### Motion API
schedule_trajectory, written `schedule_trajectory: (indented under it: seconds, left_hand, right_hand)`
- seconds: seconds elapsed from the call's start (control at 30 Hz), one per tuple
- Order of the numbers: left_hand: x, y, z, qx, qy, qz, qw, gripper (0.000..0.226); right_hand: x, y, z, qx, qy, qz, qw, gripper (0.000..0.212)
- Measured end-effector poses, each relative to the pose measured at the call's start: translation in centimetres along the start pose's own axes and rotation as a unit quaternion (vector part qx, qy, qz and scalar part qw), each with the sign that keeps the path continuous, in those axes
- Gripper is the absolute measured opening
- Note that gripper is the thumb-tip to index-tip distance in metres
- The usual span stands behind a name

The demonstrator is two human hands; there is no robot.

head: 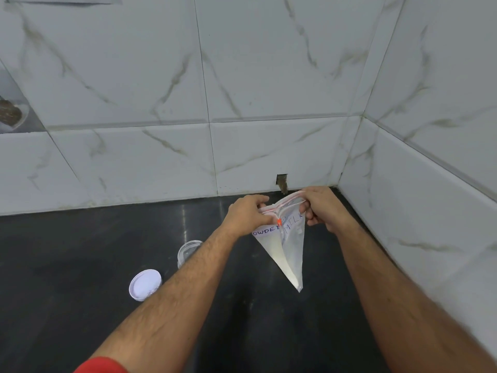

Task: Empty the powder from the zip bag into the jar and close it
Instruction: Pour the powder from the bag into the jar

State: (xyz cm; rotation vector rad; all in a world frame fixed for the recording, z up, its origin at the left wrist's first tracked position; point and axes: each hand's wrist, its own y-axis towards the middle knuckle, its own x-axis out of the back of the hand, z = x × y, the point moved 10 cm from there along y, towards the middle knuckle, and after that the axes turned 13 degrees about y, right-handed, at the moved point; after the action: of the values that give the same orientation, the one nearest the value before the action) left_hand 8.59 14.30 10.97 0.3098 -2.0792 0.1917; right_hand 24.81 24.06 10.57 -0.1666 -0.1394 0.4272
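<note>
A clear zip bag [289,251] with white powder and handwritten lettering hangs in the air above the dark counter, one corner pointing down. My left hand [248,215] pinches the left end of its red zip strip, and my right hand [322,207] grips the right end. A small orange slider sits on the strip between them. The clear plastic jar [187,251] stands open on the counter to the left, partly hidden behind my left forearm. Its white lid [145,284] lies on the counter in front of the jar, further left.
The dark counter [67,265] meets a white marble-tiled wall [161,103] at the back and another on the right, forming a corner. A small hole in the tile [281,181] sits just above the counter behind the bag.
</note>
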Motion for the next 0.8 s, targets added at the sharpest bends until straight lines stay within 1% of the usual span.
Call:
schedule_trajectory:
  seconds: [0.07,0.13,0.2,0.27,0.37,0.5,0.6,0.7,0.8]
  left_hand:
    - [-0.5,0.1,-0.1,-0.004,-0.006,0.014,1.000,0.078]
    - [-0.9,0.1,-0.1,-0.002,-0.026,0.036,0.999,0.078]
    - [-1.3,0.1,-0.2,-0.007,-0.052,0.060,0.997,0.061]
    - [-1.2,0.2,0.2,0.000,-0.086,0.061,0.994,0.047]
    - [-0.4,0.5,1.2,0.038,-0.112,0.025,0.993,0.041]
    - [0.3,0.7,1.0,0.025,-0.122,-0.001,0.992,0.027]
    - [0.3,0.8,0.6,0.009,-0.102,0.006,0.995,0.018]
    - [0.2,1.1,0.0,0.002,-0.095,0.029,0.995,0.018]
    - [0.0,1.3,-0.1,0.015,-0.097,0.052,0.994,0.018]
  right_hand:
    - [-0.4,-0.2,0.1,0.012,-0.007,0.009,1.000,0.027]
    - [-0.7,-0.4,0.3,0.025,-0.009,0.015,1.000,0.027]
    - [-1.0,-0.6,0.3,0.032,-0.002,0.021,0.999,0.027]
    - [-0.9,-0.6,0.5,0.041,-0.008,0.020,0.999,0.028]
    - [-0.7,-0.6,0.8,0.054,-0.027,0.019,0.998,0.027]
    - [-0.7,-0.7,1.7,0.071,-0.083,0.025,0.994,0.027]
    - [-0.4,-0.7,2.5,0.078,-0.092,0.027,0.992,0.032]
    - [-0.5,-0.7,2.8,0.076,-0.070,0.048,0.993,0.036]
    - [-0.7,-0.8,2.7,0.071,-0.058,0.066,0.994,0.039]
